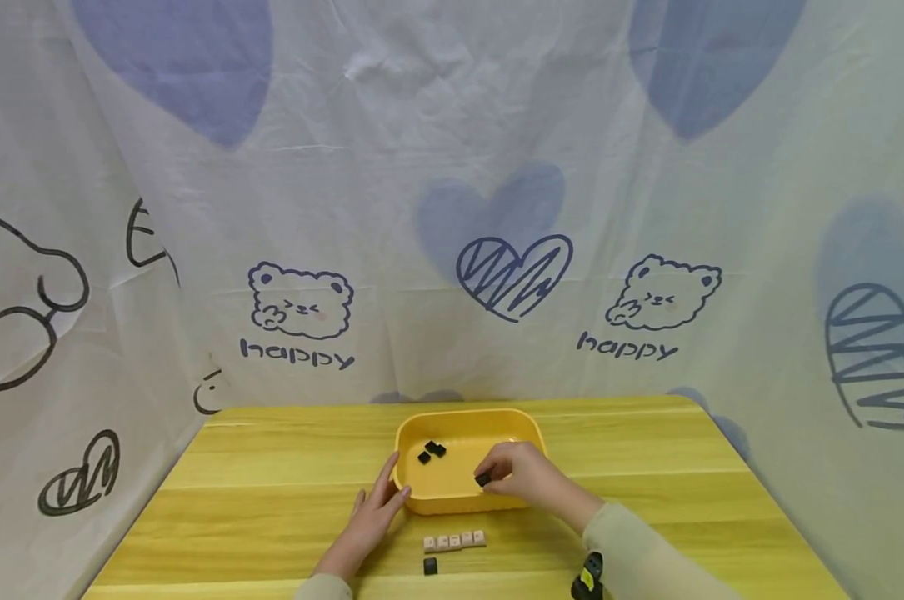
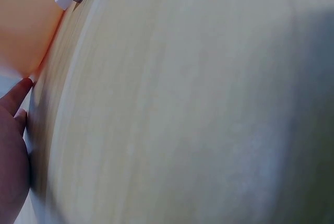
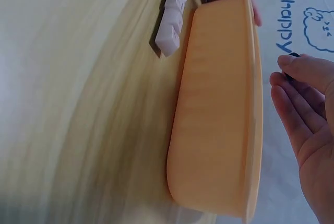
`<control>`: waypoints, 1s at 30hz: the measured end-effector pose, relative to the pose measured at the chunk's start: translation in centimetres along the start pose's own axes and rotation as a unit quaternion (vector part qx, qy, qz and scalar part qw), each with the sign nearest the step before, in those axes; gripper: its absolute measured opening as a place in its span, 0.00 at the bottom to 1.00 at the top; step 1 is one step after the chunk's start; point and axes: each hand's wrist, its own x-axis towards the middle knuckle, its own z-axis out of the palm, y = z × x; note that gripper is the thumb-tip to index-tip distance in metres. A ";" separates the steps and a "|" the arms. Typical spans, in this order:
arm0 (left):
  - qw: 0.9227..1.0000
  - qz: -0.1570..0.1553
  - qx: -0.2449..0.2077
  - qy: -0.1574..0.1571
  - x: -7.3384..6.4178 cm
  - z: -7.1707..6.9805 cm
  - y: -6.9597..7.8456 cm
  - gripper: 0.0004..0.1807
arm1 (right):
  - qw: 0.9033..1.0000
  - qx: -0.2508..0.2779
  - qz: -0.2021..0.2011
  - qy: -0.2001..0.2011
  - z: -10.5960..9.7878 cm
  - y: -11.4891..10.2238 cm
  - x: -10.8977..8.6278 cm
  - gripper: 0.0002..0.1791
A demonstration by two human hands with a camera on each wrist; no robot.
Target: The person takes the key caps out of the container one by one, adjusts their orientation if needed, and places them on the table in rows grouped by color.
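Observation:
A yellow plastic basket (image 1: pixel 452 503) stands on the table, with several black keycaps (image 1: pixel 432 448) lying inside at its left. My right hand (image 1: pixel 522 473) is over the basket's front right side, pinching another black keycap (image 1: pixel 483 479) between thumb and fingers. In the right wrist view, that keycap is mostly hidden by the fingertips. At the basket's left front corner, my left hand (image 1: pixel 371 518) touches the wall with extended fingers. A row of pale keycaps (image 1: pixel 455 542) with small markings lies in front of the basket. Nearer to me sits a single black keycap (image 1: pixel 431 567).
The table (image 1: pixel 272 475) has a yellow wood grain. A printed white cloth (image 1: pixel 414 350) hangs behind it and at both sides. On my right wrist is a black device (image 1: pixel 588 577) with a yellow mark.

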 end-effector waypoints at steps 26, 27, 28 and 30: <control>1.000 0.017 0.013 0.006 -0.2 0.0 0.0 0.36 | 0.995 0.043 -0.086 0.007 5.2 -2.5 -2.7 0.07; 1.000 0.019 0.014 0.006 -0.1 0.0 0.0 0.36 | 0.996 0.040 -0.083 0.011 5.4 -2.4 -2.8 0.06; 1.000 0.021 0.015 0.005 -0.1 0.0 0.0 0.36 | 0.996 0.038 -0.082 0.014 5.7 -2.4 -2.9 0.06; 1.000 0.023 0.015 0.004 -0.1 0.0 0.0 0.36 | 0.996 0.027 -0.079 0.020 6.2 -2.2 -3.0 0.06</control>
